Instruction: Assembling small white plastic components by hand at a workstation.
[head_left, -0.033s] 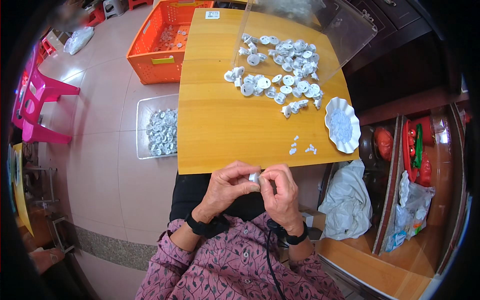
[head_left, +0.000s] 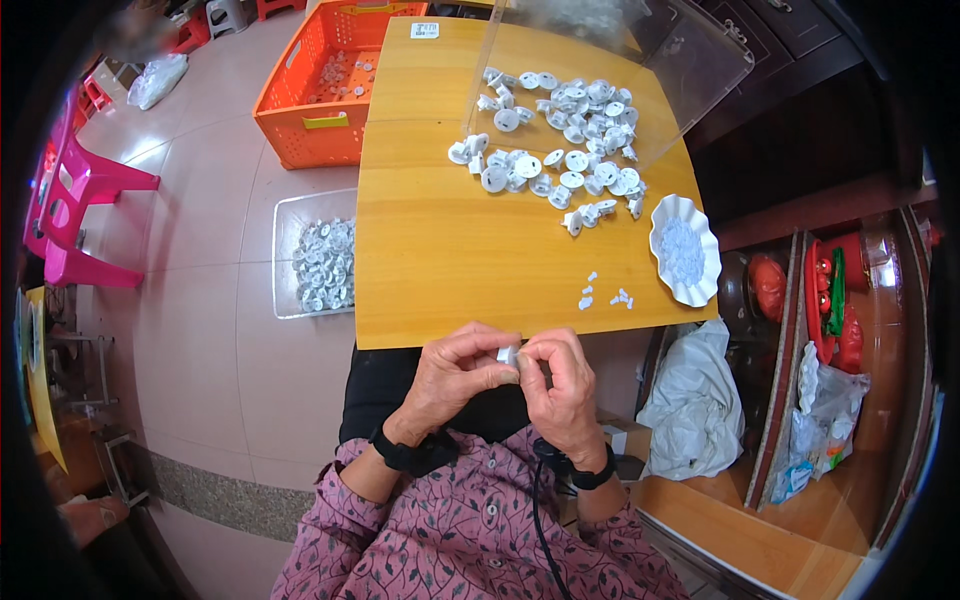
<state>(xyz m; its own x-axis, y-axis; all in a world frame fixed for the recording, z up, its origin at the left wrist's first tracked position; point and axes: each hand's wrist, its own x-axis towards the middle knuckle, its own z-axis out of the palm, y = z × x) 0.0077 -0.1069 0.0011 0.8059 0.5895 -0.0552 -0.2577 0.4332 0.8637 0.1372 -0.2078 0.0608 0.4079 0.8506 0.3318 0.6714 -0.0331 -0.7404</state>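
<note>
Just off the table's near edge, my left hand point(head_left: 455, 375) pinches a small white plastic part point(head_left: 507, 355) between thumb and fingertips. My right hand point(head_left: 562, 388) meets it from the other side, its thumb and fingers closed at the part's end. Whatever the right fingertips hold, if anything, is hidden. Beyond the hands, several tiny white pieces point(head_left: 621, 298) lie near the table's front right. A white scalloped dish point(head_left: 711, 246) at the right edge holds many similar tiny pale pieces. Farther back is a spread pile of white round-headed plastic parts point(head_left: 573, 180).
The yellow table point(head_left: 430, 250) carries a clear plastic bin point(head_left: 700, 100) lying behind the pile. Left of it, on the floor, stand a clear tub point(head_left: 285, 255) of white parts and an orange crate point(head_left: 290, 140). A pink stool point(head_left: 95, 180) is far left; a white bag point(head_left: 690, 410) sits right.
</note>
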